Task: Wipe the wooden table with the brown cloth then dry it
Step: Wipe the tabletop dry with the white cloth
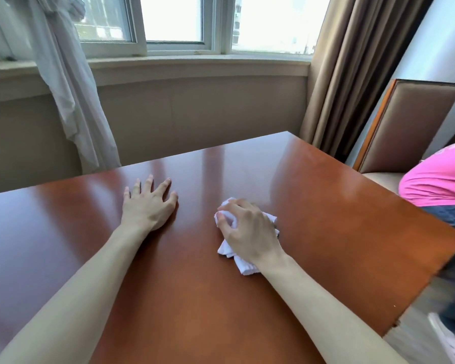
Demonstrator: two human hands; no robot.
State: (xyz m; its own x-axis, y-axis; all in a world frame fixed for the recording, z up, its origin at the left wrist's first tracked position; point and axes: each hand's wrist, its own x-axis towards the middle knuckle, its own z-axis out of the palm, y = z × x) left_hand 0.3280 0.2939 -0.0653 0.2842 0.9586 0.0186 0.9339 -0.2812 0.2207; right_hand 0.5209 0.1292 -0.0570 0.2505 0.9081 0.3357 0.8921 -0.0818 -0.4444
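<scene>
The white cloth (233, 249) lay bunched on the wooden table (326, 219), its long axis running from eleven to five o'clock under my right hand (247, 229), which gripped it. My left hand (149, 206) rested flat, fingers spread, at nine o'clock.

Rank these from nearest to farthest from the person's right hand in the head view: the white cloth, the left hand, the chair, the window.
1. White cloth: gripped under the right hand on the table.
2. Left hand: flat on the table, to the left.
3. Chair: past the table's right edge.
4. Window: on the far wall, beyond the table.
</scene>
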